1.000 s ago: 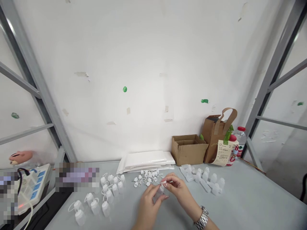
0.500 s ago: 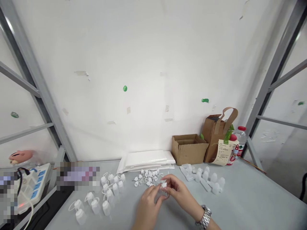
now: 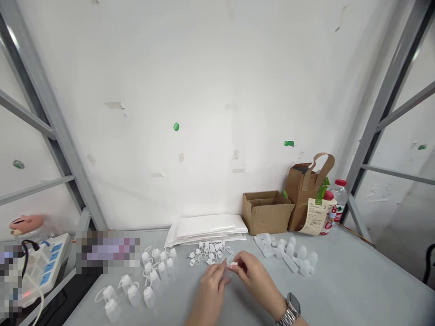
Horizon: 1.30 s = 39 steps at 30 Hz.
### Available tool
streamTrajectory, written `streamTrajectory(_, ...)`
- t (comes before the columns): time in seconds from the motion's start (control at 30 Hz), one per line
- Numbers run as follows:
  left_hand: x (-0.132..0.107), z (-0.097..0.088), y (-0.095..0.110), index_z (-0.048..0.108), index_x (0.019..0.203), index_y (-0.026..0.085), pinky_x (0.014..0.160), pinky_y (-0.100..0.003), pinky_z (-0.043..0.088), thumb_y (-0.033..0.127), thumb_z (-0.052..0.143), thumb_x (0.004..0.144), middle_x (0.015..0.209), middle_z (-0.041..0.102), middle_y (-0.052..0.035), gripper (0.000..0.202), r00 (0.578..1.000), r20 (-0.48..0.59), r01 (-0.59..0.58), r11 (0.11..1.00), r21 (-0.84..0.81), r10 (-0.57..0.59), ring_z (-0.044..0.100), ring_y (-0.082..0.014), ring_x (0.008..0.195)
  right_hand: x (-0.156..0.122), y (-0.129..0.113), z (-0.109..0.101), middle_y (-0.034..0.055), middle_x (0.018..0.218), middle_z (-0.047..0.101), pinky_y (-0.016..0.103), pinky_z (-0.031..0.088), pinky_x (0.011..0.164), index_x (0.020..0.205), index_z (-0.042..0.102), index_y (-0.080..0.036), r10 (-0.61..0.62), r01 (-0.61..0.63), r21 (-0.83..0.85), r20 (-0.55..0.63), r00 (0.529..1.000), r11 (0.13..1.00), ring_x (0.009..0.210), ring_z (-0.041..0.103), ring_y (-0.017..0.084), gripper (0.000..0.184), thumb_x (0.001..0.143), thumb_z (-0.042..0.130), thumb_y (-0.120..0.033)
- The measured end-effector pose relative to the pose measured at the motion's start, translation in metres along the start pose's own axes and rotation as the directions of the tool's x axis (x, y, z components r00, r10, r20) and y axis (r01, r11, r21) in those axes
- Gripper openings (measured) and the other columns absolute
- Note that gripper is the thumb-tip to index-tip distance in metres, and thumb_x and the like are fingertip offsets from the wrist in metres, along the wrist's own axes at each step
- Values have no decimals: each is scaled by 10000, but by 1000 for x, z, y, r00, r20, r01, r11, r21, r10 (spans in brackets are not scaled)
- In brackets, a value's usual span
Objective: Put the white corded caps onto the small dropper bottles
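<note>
A small translucent plastic bottle (image 3: 227, 273) is pinched between the thumb and fingers of my left hand (image 3: 208, 290). At its top, my right hand (image 3: 255, 277) grips a white cap (image 3: 234, 263) with thumb and forefinger; whether the cap is seated I cannot tell. Just behind my hands lies a pile of loose white caps with loop straps (image 3: 210, 251). To the left stand several capped bottles (image 3: 133, 295) in loose rows. Bottles without caps (image 3: 302, 252) are heaped to the right, some lying down.
White padded envelopes (image 3: 207, 226) lie stacked against the wall. Beside them are an open cardboard box (image 3: 270, 219), a brown paper bag (image 3: 299, 194) and a red-capped water bottle (image 3: 340, 194). A power strip (image 3: 50, 262) sits at the far left on the grey table (image 3: 356, 280).
My right hand has come down slightly onto the bottle top with the cap. The bottle now shows in my left fingers. The whole view has shifted slightly.
</note>
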<state>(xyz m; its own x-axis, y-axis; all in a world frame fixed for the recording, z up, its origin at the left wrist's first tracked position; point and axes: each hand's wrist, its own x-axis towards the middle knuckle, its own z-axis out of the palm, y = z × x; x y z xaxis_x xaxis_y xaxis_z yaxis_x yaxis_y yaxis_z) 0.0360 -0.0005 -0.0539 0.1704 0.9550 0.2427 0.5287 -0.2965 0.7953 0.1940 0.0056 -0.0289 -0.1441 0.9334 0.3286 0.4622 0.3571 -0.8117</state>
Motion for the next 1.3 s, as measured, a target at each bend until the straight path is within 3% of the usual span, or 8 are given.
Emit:
streamTrajectory(0.1, 3, -3, -1, 630, 1114, 230, 905, -363, 461, 175, 457, 760, 1034, 681, -77, 398, 999, -38, 7, 1000, -1, -7, 590, -207, 992, 0, -3, -4, 17, 790, 627, 283, 454, 715, 981, 619, -235, -64, 56, 112, 76, 995, 992, 735, 575, 177, 189, 811, 569, -303)
streamTrajectory(0.27, 1, -6, 2, 639, 1099, 207, 877, -349, 485, 174, 491, 749, 1022, 675, -82, 381, 1000, -2, 7, 1000, -28, -7, 598, -208, 974, 3, -3, -4, 3, 673, 616, 267, 439, 621, 771, 618, -203, -11, 1, 114, 84, 996, 994, 616, 553, 158, 183, 834, 538, -355)
streamTrajectory(0.43, -3, 0, -3, 626, 1110, 247, 858, -354, 497, 180, 444, 789, 978, 677, -65, 375, 990, -70, -122, 992, 24, 123, 599, -196, 942, 0, 2, 6, 24, 679, 615, 287, 423, 650, 690, 582, -206, -8, 7, -35, -18, 1000, 999, 683, 548, 187, 245, 855, 502, -369)
streamTrajectory(0.6, 3, -3, -6, 625, 1109, 213, 919, -388, 455, 198, 440, 795, 1070, 667, -87, 364, 998, -48, -29, 1000, 8, 29, 581, -217, 1025, -2, -4, 4, 41, 856, 641, 295, 457, 749, 967, 606, -224, -80, 74, 107, 58, 995, 992, 795, 587, 189, 172, 864, 479, -276)
streamTrajectory(0.67, 5, -5, -3, 634, 1091, 220, 919, -385, 451, 204, 463, 784, 1069, 673, -78, 353, 999, -33, 5, 1000, -24, -5, 586, -219, 1016, -1, -6, 0, 39, 867, 640, 294, 462, 757, 987, 618, -235, -92, 81, 144, 72, 993, 986, 805, 590, 187, 187, 859, 486, -267)
streamTrajectory(0.93, 0, -8, 7, 650, 1036, 238, 869, -358, 479, 165, 501, 756, 992, 683, -50, 325, 999, -19, -36, 998, -44, 35, 598, -207, 958, 1, -3, 1, 19, 753, 617, 269, 436, 670, 788, 608, -204, -38, 33, 94, 46, 998, 995, 707, 555, 170, 202, 860, 502, -360)
streamTrajectory(1.17, -6, -4, 3, 647, 990, 259, 803, -351, 507, 149, 425, 820, 890, 657, -54, 301, 968, -56, -239, 968, 79, 244, 601, -197, 861, -6, 5, 25, -38, 533, 460, 247, 312, 510, 569, 431, -217, 92, -96, -45, -96, 991, 994, 507, 384, 124, 416, 862, 425, -511)
streamTrajectory(1.3, -4, -4, 4, 620, 1084, 244, 856, -399, 490, 189, 424, 816, 945, 657, -68, 337, 986, -84, -143, 989, 36, 145, 592, -215, 931, 0, 4, 17, -58, 479, 407, 243, 318, 492, 545, 434, -218, 180, -171, 83, -103, 978, 982, 479, 376, 118, 461, 816, 444, -590)
